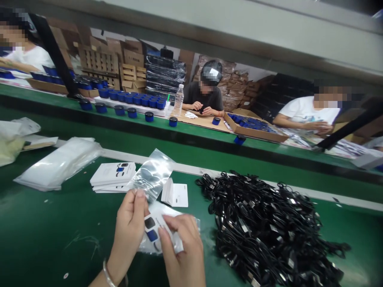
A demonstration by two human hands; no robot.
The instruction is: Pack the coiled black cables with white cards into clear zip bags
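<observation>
My left hand (131, 223) is closed, pinching a clear plastic bag (155, 169) that sticks up above the fingers. My right hand (184, 243) grips a white printed booklet (152, 231) showing dark and blue product pictures, held against the bag side close to my left hand. More clear plastic lies under both hands; whether the booklet is partly inside a bag, I cannot tell. Just behind them, a small stack of white cards (179, 195) stands partly fanned. A pile of similar white booklets (113, 175) lies to the left of it.
A large heap of black cables (263, 227) covers the right of the green table (38, 235). Clear bags (60, 163) are stacked at left. Blue-and-black round items (149, 116) line the raised ledge, near a bottle (178, 99). Several people (205, 91) sit beyond.
</observation>
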